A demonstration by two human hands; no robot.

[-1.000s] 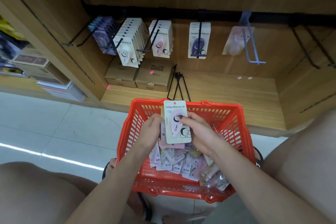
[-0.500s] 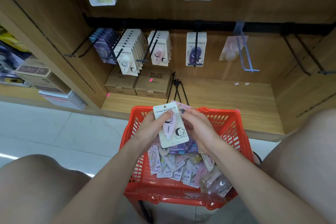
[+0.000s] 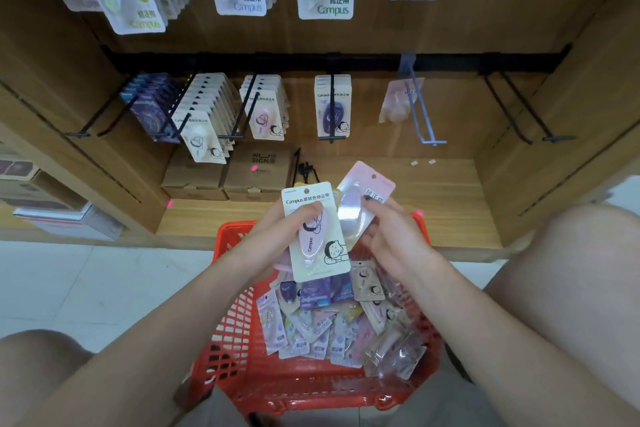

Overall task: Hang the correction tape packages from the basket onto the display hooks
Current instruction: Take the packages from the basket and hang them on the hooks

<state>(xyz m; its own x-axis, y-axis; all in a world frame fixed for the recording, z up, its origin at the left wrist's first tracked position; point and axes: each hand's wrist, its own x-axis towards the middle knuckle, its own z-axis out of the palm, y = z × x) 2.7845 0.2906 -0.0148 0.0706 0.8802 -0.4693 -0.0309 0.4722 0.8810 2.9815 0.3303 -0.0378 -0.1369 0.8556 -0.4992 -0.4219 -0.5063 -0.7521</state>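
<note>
Two hands are raised above a red basket on the floor before a wooden display. From the head camera, the left hand grips a cream correction tape package, thumb across its front. The right hand pinches a pink package just beside it. Many more packages lie heaped in the basket. Behind, black display hooks carry hanging packages.
</note>
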